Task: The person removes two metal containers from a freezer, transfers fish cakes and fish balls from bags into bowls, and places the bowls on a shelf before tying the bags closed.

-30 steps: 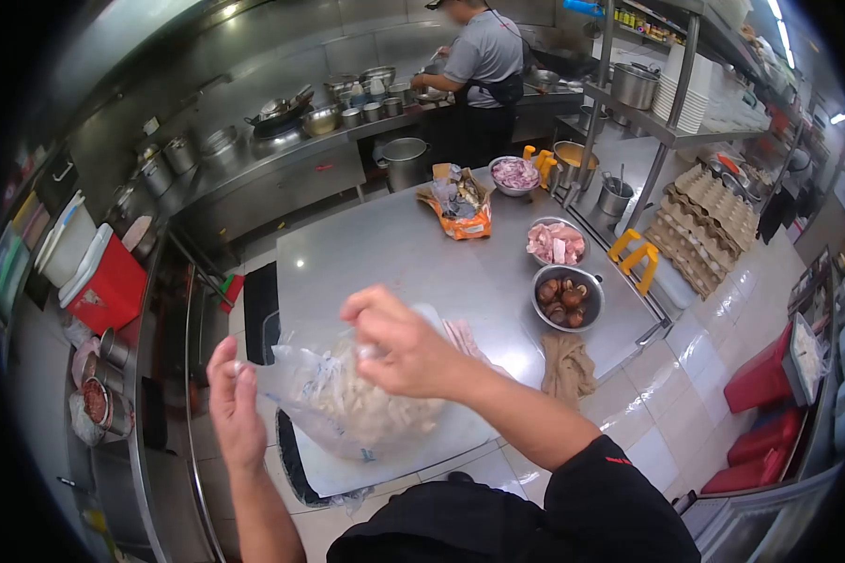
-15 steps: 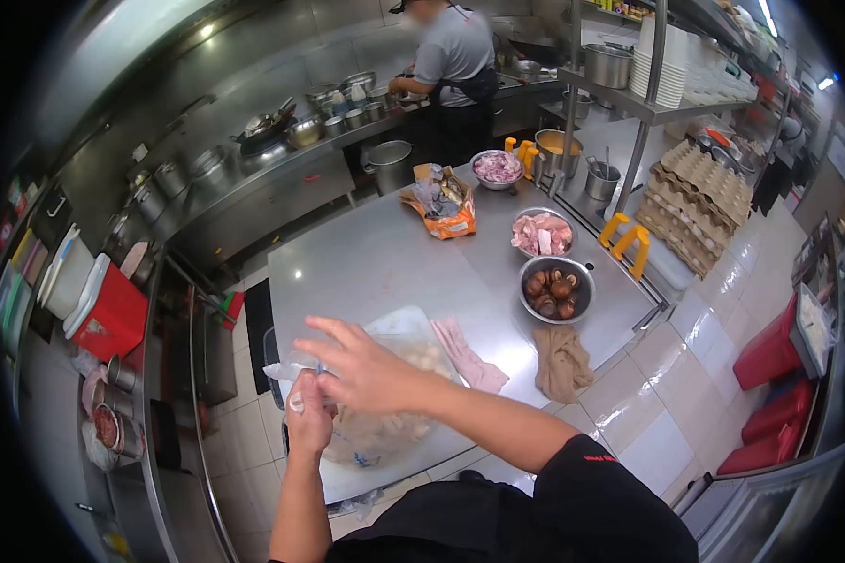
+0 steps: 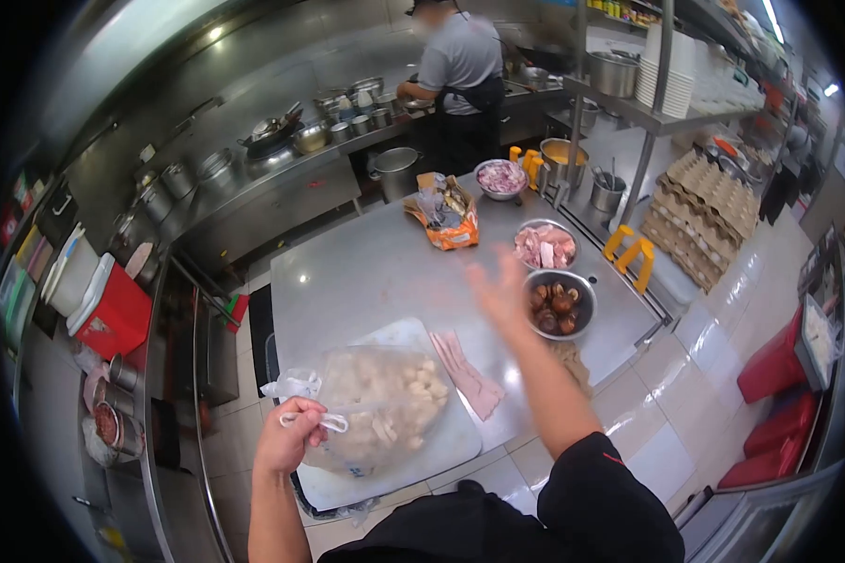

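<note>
A clear plastic bag (image 3: 380,403) full of pale chunks lies on a white cutting board (image 3: 465,433). At the bag's left side my left hand (image 3: 293,436) is closed on a white loop, with bunched plastic beside it. Over the table my right hand (image 3: 498,286), blurred by motion, is raised with its fingers apart, close to a metal bowl of dark brown mushrooms (image 3: 559,307). Just behind are a bowl of pink meat pieces (image 3: 545,246) and an orange packet (image 3: 451,230). A pink cloth (image 3: 468,375) lies right of the bag.
A brown cloth (image 3: 573,364) is partly behind my right forearm. A bowl of sliced purple onion (image 3: 501,177) stands at the table's back. Stacked egg trays (image 3: 709,211) are at the right. A co-worker (image 3: 462,70) stands at the far counter. A red container (image 3: 113,310) is left.
My right hand has left the bag's neck and moved right and away over the table. My left hand has shifted slightly down and left, and more of the bag shows.
</note>
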